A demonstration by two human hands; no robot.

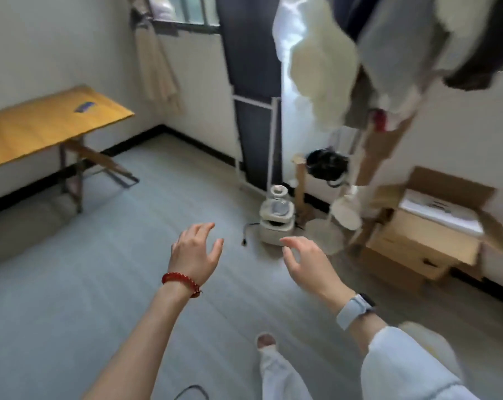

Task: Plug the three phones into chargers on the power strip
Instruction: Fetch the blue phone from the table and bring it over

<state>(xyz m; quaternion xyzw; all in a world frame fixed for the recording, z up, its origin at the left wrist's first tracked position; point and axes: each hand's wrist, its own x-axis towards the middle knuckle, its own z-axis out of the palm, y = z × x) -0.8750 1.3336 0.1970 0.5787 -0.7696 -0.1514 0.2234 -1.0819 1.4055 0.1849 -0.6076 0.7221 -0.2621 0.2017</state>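
Hands: my left hand (194,249) and right hand (305,262) hover at centre frame, both empty, fingers spread.
Floor: grey floor (100,284) fills the lower frame.
Bench: yellow-topped bench (42,125) at upper left, a small dark flat item (84,106) lying on it; too blurred for me to tell if it's a phone.
Boxes: cardboard boxes (423,241) at right.
Appliance: white appliance (276,217) on the floor just above my hands.

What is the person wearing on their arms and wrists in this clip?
The left hand has a red beaded bracelet at the wrist and no sleeve showing on the forearm. The right hand has a watch with a pale blue-grey band and a dark face, and a light, soft sleeve above it.
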